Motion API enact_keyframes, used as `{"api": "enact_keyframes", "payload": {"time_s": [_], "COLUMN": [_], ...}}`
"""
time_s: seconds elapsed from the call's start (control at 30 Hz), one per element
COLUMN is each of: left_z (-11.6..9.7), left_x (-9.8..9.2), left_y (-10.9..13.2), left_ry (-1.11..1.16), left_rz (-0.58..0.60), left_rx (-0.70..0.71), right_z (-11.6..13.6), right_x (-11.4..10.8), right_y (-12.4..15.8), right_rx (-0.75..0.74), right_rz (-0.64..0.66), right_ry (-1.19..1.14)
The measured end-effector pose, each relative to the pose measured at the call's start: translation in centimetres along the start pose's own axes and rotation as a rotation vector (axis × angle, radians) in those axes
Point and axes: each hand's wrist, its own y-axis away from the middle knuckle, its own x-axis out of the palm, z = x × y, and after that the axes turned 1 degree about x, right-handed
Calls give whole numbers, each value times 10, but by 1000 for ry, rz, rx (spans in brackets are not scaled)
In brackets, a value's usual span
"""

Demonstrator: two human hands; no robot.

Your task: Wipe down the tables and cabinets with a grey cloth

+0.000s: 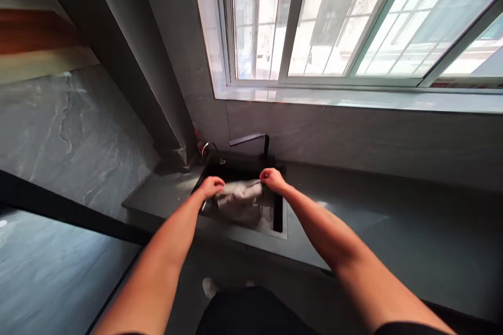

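Observation:
Over the dark sink [278,214] a pale, crumpled cloth [240,191] is stretched between both hands. My left hand [212,187] is closed on the cloth's left end, with its fingers pinched together. At the opposite end, my right hand [272,179] grips the cloth near the sink's right rim. The cloth sags a little in the middle and looks slightly blurred. Below it, the inside of the sink is partly hidden, so I cannot make out what lies there.
A black faucet [266,146] rises behind the sink, its flat spout pointing left. Beside it stands a small curved tap [209,145]. Grey counter [377,214] runs off to the right under a barred window [326,21]. A dark pillar [129,47] borders the left side.

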Motion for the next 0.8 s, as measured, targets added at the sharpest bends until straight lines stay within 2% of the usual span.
{"api": "enact_keyframes", "payload": {"time_s": [0.07,0.17,0.27,0.37,0.43,0.5,0.63,0.7,0.8], "left_z": [33,54,47,25,10,-4,-23,-27,-26], "left_x": [4,-25,-61,-81,-90,-100,-124,-136,-145], "left_y": [-6,-27,-43,-45,-40,-34,-24,-23,-26], "left_ry": [-26,-18,-14,-110,-165,-117,8,-90,-290], "left_rz": [-22,-82,-45,20,68,133,351,443,427], "left_rx": [-34,-38,-43,-68,-106,-174,-298,-288,-241], "right_z": [-24,-33,-21,-2,12,25,47,53,56], "right_x": [10,-3,-15,-12,-7,-3,-2,-2,2], "right_y": [-9,-37,-61,-71,-75,-80,-90,-92,-90], "right_rx": [22,17,-46,-129,-134,-105,-40,-43,-149], "right_rz": [-116,-226,-237,-223,-172,-97,151,278,365], "right_ry": [38,49,137,377,536,625,650,749,955]}}
